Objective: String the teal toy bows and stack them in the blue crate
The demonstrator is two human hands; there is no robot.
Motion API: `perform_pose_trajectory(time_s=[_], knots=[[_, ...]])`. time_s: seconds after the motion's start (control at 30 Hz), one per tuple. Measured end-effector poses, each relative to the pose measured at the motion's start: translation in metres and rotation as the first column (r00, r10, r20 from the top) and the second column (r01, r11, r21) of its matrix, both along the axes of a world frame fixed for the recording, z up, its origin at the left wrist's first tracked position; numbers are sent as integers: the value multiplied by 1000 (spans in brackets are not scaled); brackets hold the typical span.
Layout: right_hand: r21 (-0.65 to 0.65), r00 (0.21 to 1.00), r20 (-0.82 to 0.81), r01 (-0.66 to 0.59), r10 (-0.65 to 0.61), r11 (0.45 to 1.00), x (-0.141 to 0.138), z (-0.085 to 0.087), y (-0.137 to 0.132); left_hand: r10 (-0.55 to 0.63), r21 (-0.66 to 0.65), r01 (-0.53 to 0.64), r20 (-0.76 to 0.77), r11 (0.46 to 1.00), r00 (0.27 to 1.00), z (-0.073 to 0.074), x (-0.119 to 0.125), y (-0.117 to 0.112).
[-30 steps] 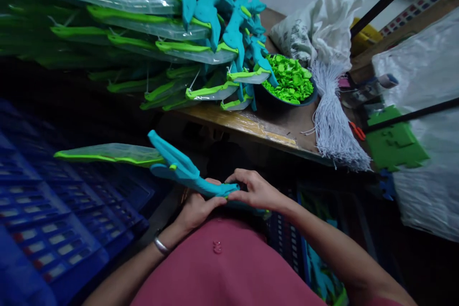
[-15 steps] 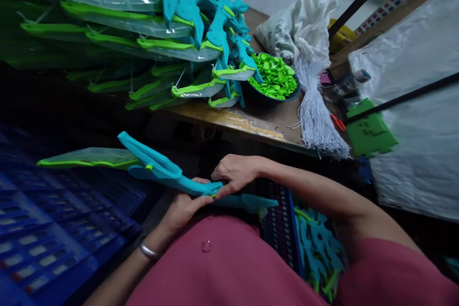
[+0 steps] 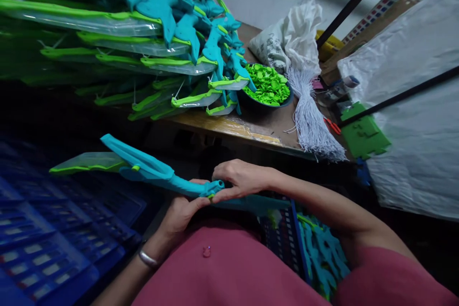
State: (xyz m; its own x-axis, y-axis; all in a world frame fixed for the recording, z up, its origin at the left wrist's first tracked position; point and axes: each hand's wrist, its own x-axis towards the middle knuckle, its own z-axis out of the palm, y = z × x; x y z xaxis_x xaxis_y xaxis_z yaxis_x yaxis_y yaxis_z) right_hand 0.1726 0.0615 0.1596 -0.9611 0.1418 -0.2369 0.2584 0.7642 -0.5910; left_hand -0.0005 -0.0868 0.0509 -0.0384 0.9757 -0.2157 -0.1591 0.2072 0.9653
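Note:
I hold a foam toy sword [image 3: 143, 168] over my lap; its handle is teal and its green-edged blade, in clear wrap, points left. My left hand [image 3: 182, 208] grips the teal handle from below, fingers closed round it. My right hand [image 3: 239, 179] pinches the handle's end from above, next to a small green piece. A second teal foam part [image 3: 251, 202] lies under my right hand. On the table ahead, a dark bowl [image 3: 263, 103] holds several green foam pieces, beside a big stack of finished swords [image 3: 143, 48].
A bundle of white strings [image 3: 310, 119] and a white sack [image 3: 290, 38] lie on the wooden table [image 3: 247, 126]. Blue crates [image 3: 53, 239] stand at my left. A blue basket [image 3: 322, 253] of teal parts sits at my right. A green foam sheet [image 3: 364, 131] and plastic sheeting [image 3: 412, 119] are at right.
The camera view has shifted a little up and right. My right hand has moved slightly along the handle's end; both hands stay on the sword.

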Motion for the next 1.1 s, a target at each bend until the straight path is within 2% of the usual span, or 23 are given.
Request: perform_pose_trajectory(time_s=[0.1, 0.2, 0.3, 0.37, 0.47, 0.5, 0.57, 0.63, 0.67, 0.7, 0.73, 0.77, 0.8, 0.83, 0.87, 0.9, 0.93, 0.97, 1.03, 1.1], knots=[[26, 991, -71, 112, -110, 993, 11, 4, -11, 18, -4, -17, 52, 1000, 998, 4, 2, 2], [81, 985, -72, 161, -155, 984, 18, 4, -18, -13, -20, 15, 79, 1000, 997, 5, 4, 3], [242, 985, -29, 171, -169, 955, 19, 3, -29, -87, -72, 107, 239, 992, 967, 5, 6, 2], [397, 984, -4, 167, -181, 903, 18, 0, -41, -84, -141, 150, 391, 979, 917, 4, 7, 2], [576, 993, -32, 112, -115, 810, 15, -10, -59, 76, -274, 90, 541, 958, 838, 4, 9, 9], [595, 996, -65, 92, -66, 798, 15, -14, -63, 153, -322, 42, 557, 946, 816, 4, 9, 13], [568, 989, -149, 70, 20, 820, 20, -24, -60, 282, -400, -54, 538, 915, 794, 2, 8, 22], [500, 973, -229, 135, -20, 855, 36, -34, -40, 341, -435, -111, 496, 894, 799, -2, 5, 29], [476, 963, -251, 212, -99, 853, 48, -38, -24, 350, -443, -121, 483, 888, 803, -4, 3, 31], [468, 942, -257, 318, -217, 825, 63, -42, -3, 357, -448, -130, 472, 884, 806, -5, 2, 32], [482, 897, -244, 442, -369, 756, 80, -47, 20, 369, -455, -141, 463, 879, 806, -7, 0, 33], [515, 824, -214, 552, -525, 656, 98, -51, 45, 387, -468, -154, 455, 870, 802, -8, -1, 34], [568, 718, -173, 632, -675, 527, 116, -56, 69, 414, -487, -174, 444, 856, 794, -8, -2, 34], [634, 599, -126, 661, -791, 400, 134, -60, 93, 448, -512, -196, 432, 836, 782, -8, -2, 34], [675, 520, -110, 665, -847, 320, 150, -65, 113, 485, -541, -218, 419, 813, 767, -7, -2, 34], [708, 464, -96, 653, -880, 268, 164, -69, 130, 521, -570, -237, 409, 787, 749, -7, -2, 35], [729, 441, -84, 638, -893, 247, 175, -72, 143, 552, -596, -249, 402, 763, 731, -6, -2, 35], [741, 441, -72, 624, -894, 249, 184, -75, 153, 578, -617, -259, 398, 743, 712, -5, -2, 36], [759, 451, -31, 592, -892, 273, 195, -77, 164, 607, -641, -264, 400, 721, 687, -5, -2, 36], [764, 461, 15, 567, -887, 308, 201, -77, 169, 606, -629, -271, 408, 728, 683, -7, -1, 34]])
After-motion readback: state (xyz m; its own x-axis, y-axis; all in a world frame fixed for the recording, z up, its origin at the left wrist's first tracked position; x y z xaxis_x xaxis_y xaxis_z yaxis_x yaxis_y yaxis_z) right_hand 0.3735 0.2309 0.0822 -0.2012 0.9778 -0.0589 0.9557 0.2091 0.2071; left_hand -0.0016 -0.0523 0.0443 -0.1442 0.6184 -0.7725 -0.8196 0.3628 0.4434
